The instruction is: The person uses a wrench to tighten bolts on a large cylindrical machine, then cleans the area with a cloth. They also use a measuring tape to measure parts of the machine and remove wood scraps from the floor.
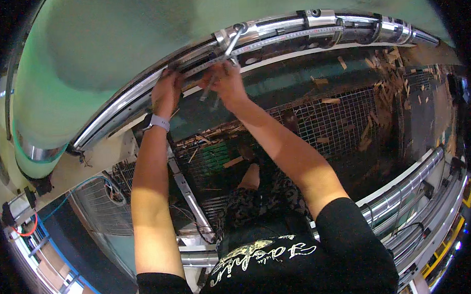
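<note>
A long metal shaft (278,26) with clamped collars (319,17) runs along the big green roller or drum. A measuring scale strip (294,34) lies along it. My left hand (166,92), a watch on its wrist, reaches up to the shaft's lower side; its fingertips are blurred and partly hidden. Just right of it, my right hand (227,85) is closed by the scale, with a thin metal tool (208,88) smeared by motion at its fingers. A bright metal rod like a hex key (234,41) slants from a collar down to that hand.
Below the shaft, a wire mesh floor (343,117) carries scattered wood chips (384,90). Metal rollers (408,193) stand at the lower right. The green drum (123,42) fills the far side. A metal rail (188,195) lies between my arms.
</note>
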The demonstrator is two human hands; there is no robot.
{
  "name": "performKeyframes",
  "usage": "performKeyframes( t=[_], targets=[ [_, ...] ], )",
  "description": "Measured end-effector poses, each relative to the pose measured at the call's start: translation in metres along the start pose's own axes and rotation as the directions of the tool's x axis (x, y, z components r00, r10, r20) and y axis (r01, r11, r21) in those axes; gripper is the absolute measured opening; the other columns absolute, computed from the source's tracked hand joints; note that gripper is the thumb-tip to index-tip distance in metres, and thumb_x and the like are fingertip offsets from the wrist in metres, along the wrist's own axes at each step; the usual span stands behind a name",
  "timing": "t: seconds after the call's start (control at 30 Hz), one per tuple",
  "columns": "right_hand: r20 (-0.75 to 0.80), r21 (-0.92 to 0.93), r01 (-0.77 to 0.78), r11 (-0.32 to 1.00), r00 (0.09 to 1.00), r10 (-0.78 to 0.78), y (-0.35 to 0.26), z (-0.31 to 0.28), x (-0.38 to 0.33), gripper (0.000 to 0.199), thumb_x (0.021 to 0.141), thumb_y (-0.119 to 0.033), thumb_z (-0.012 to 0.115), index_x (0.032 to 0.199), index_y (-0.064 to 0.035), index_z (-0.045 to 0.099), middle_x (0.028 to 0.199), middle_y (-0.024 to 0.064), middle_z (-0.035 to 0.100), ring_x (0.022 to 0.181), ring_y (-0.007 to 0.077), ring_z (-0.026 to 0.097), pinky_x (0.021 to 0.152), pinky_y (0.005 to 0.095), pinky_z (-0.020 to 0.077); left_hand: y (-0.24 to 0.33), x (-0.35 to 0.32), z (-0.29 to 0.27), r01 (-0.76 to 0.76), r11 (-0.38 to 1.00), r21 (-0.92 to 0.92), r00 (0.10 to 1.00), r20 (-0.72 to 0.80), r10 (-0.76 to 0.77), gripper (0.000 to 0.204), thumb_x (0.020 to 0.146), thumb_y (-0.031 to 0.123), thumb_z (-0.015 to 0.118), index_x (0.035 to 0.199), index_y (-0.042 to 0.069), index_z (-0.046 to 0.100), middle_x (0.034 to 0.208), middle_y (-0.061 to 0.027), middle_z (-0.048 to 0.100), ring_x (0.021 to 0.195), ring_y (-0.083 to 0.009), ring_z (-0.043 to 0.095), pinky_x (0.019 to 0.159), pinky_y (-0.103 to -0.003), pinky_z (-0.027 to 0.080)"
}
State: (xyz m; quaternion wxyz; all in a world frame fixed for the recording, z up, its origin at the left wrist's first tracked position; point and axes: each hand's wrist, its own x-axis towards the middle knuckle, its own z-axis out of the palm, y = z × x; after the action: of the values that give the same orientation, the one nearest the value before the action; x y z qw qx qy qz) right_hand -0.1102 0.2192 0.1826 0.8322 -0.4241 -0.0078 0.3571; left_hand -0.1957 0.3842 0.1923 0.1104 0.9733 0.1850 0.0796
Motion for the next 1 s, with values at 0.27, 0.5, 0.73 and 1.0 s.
performKeyframes(
  t=[0.27,0.5,0.73,1.0],
  targets=[
    [0.061,-0.168,0.035,0.985,0.998,-0.025,0.002,-0.033,-0.012,0.012,0.089,-0.011,0.042,0.092,-0.0007,0.046,0.076,0.0075,0.054,0.080,0.0192,0.057,0.075,0.0354,0.0498,0.015,-0.001,-0.009,0.019,1.000,-0.004,1.000,0.001,-0.019,0.017,0.081,0.022,0.051,0.085,0.007,0.058,0.095,-0.0090,0.054,0.079,-0.0314,0.055,0.065,-0.040,0.045],
    [0.175,-0.872,0.163,0.462,0.984,-0.015,-0.079,-0.120,-0.033,0.018,0.087,-0.017,0.048,0.097,-0.0040,0.056,0.080,0.0066,0.057,0.076,0.0151,0.054,0.070,0.0273,0.0426,0.009,0.003,-0.009,0.043,0.999,0.006,0.998,0.036,-0.043,0.016,0.081,0.022,0.050,0.084,0.009,0.058,0.090,-0.0087,0.054,0.077,-0.0311,0.055,0.062,-0.040,0.045],
    [0.272,-0.957,0.253,0.144,0.952,0.137,-0.179,-0.113,0.010,0.033,0.089,-0.034,0.044,0.090,-0.0036,0.057,0.078,0.0064,0.058,0.079,0.0146,0.050,0.075,0.0278,0.0390,-0.002,-0.001,-0.006,-0.023,1.000,-0.016,1.000,-0.011,0.023,0.018,0.080,0.022,0.051,0.087,0.007,0.058,0.088,-0.0136,0.057,0.079,-0.0331,0.055,0.064,-0.041,0.045],
    [0.431,-0.836,0.452,-0.310,0.892,0.140,-0.215,-0.122,0.064,0.019,0.087,-0.018,0.045,0.096,-0.0053,0.055,0.085,0.0156,0.059,0.079,0.0248,0.056,0.073,0.0327,0.0424,-0.002,0.003,0.000,-0.074,0.997,-0.015,0.997,0.010,0.074,0.017,0.081,0.023,0.049,0.084,0.008,0.057,0.084,-0.0126,0.057,0.078,-0.0323,0.055,0.064,-0.040,0.045]
  ],
)
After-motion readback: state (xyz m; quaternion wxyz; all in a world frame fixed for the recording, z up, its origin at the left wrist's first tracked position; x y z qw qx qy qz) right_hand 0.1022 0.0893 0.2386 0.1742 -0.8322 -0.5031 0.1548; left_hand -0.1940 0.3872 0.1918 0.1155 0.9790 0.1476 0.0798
